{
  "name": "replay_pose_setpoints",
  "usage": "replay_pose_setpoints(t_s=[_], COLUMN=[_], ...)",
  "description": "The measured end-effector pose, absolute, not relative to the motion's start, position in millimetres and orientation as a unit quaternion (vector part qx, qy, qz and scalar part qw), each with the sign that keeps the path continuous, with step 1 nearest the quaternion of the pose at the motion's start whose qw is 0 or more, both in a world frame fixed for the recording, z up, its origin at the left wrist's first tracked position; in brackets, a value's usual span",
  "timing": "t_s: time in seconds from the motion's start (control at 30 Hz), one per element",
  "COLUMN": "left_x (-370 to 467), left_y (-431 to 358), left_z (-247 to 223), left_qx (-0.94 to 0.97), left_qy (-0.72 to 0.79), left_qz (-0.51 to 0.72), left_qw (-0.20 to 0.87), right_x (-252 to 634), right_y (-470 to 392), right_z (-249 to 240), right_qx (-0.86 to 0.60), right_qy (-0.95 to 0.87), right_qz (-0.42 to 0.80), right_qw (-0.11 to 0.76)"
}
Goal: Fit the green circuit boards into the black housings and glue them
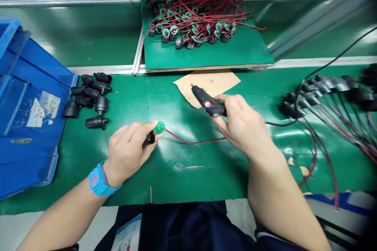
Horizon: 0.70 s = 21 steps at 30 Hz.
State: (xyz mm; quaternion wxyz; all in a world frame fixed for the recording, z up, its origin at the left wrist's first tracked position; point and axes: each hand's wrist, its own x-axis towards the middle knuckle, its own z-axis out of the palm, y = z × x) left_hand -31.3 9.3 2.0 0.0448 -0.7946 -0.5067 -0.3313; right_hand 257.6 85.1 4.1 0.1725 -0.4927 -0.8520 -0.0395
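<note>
My left hand [129, 145] pinches a small round green circuit board [159, 127] together with a black cylindrical part [150, 138] partly hidden by the fingers. From the board a thin red wire [191, 142] runs across the green table [188, 180] toward the right forearm. My right hand [243, 125] is closed round a black corded hand tool [208, 104] with a narrow pointed tip and a red-and-white round mark. Its tip points up and left, above a piece of brown cardboard [218, 84], well apart from the board.
Black plastic housings [92, 94] lie beside a blue bin [38, 113] at left. On a raised green shelf [206, 58] sits a heap of red-wired round boards [191, 27]. Black parts with wires [318, 94] stand at right, crossed by a black cord [324, 64].
</note>
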Motion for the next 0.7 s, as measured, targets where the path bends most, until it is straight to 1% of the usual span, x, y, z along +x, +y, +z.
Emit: replay_pose_setpoints(t_s=[0.17, 0.2, 0.23, 0.27, 0.3, 0.37, 0.43, 0.5, 0.53, 0.6, 0.7], left_x=[-31, -30, -29, -28, -26, -24, -21, -18, -16, -14, -11], left_y=[6, 6, 6, 5, 5, 4, 2, 1, 1, 0, -1], left_z=[1, 1, 1, 1, 1, 1, 1, 2, 2, 4, 7], left_qx=[-0.779, -0.776, -0.773, -0.769, -0.765, -0.759, -0.756, -0.757, -0.758, -0.761, -0.753], left_qy=[-0.521, -0.523, -0.525, -0.528, -0.53, -0.531, -0.528, -0.525, -0.524, -0.52, -0.519], left_qz=[-0.347, -0.351, -0.356, -0.361, -0.365, -0.374, -0.38, -0.377, -0.373, -0.362, -0.349], left_qw=[0.02, 0.014, 0.007, -0.001, -0.011, -0.035, -0.062, -0.091, -0.106, -0.142, -0.205], right_x=[276, 274, 270, 263, 254, 233, 213, 197, 192, 188, 189], right_y=[114, 114, 111, 107, 100, 84, 67, 56, 53, 50, 51], right_z=[-10, -8, -5, 0, 5, 13, 15, 12, 10, 6, 4], right_qx=[-0.546, -0.549, -0.545, -0.534, -0.512, -0.437, -0.363, -0.334, -0.337, -0.359, -0.404], right_qy=[-0.827, -0.824, -0.823, -0.822, -0.822, -0.808, -0.754, -0.682, -0.647, -0.596, -0.591], right_qz=[-0.053, -0.053, -0.041, -0.007, 0.057, 0.256, 0.456, 0.576, 0.606, 0.623, 0.565], right_qw=[0.123, 0.13, 0.156, 0.197, 0.242, 0.302, 0.303, 0.303, 0.317, 0.357, 0.41])
